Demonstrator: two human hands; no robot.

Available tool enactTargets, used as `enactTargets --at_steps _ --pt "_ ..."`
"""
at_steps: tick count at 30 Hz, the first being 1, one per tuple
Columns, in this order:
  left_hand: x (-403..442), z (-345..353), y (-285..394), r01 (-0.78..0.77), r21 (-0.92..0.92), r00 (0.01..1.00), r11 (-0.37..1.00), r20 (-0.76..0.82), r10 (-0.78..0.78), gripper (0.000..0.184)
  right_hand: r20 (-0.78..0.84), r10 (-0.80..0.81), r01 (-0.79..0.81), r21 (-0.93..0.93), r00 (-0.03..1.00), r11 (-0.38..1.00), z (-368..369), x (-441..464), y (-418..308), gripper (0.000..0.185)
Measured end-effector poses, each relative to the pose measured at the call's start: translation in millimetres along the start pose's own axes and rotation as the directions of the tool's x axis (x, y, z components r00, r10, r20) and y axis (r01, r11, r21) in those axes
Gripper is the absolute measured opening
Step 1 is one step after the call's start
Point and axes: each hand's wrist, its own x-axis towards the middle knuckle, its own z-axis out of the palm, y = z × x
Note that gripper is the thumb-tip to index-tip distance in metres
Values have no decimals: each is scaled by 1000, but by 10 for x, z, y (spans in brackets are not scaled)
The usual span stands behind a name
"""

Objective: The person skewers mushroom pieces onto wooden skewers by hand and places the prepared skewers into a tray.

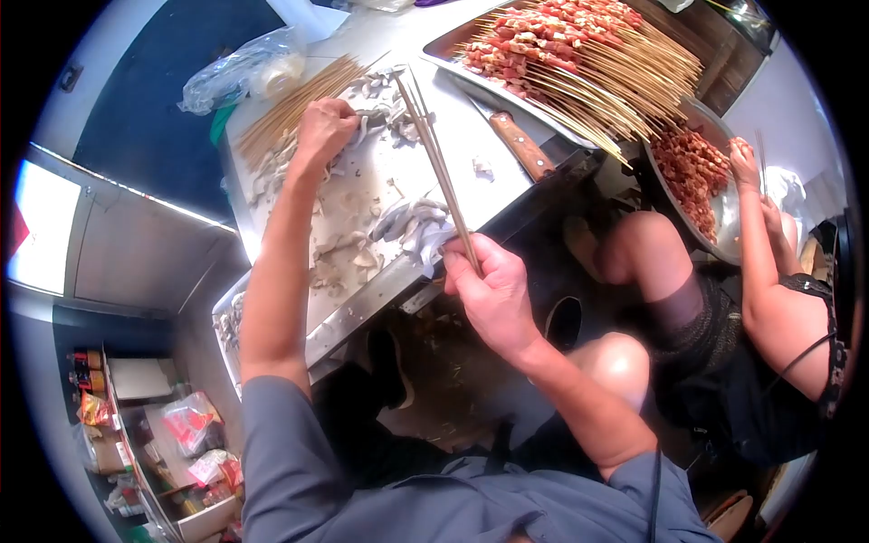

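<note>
At the white table (463,149), holding thin sticks (444,181) in the right hand (493,294), with thumb and fingers pressed around them; holding the left hand (326,128) by grey mushrooms (412,226) on the table top, with fingers curled in. Cannot tell if pinching one.

From the wearer's head, a close fisheye view faces forward and steeply down: gray shirt (434,507) bottom centre, table (498,185) upper centre.

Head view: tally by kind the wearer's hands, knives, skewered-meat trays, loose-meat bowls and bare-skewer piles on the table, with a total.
Left hand and right hand: 2
Knife: 1
Tray: 1
Bowl: 1
Skewer pile: 1
Total: 6
</note>
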Motion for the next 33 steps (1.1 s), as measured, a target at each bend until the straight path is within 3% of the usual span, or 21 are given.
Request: enactTargets --at_steps 1,3,5,7,9,11,19,27,33 --pt "-19 -48 34 -2 -1 1000 1000 2 2 23 2 -2 2 5 1000 1000 0 -4 -4 11" --pt "-86 -126 85 93 -197 995 976 -24 -99 22 11 8 -8 -5 1000 1000 -10 -14 -44 11" --pt "-107 -178 -14 54 -278 994 959 -73 -77 21 21 20 -20 -12 1000 1000 -17 -17 -77 11" --pt "-164 -236 -76 -23 -623 983 782 -157 -97 18 20 18 -18 -26 1000 1000 -19 -28 -101 12" --pt "-281 -323 22 1 -697 980 718 -142 -139 15 38 22 -21 -27 999 999 -27 -38 -118 10" --pt "-446 -362 136 46 -917 980 395 -34 -194 15 56 29 -28 -32 998 999 -28 -43 -126 9" --pt "-1102 -335 383 201 -979 975 47 195 -108 25 63 19 -17 -33 998 999 -23 -53 -82 10" --pt "-1353 -192 542 248 -969 969 -19 248 -7 24 77 77 -73 -43 994 996 4 -73 -98 10" --pt "-1438 -233 702 257 -966 965 17 256 -50 25 75 77 -74 -38 994 997 25 -68 -88 9"
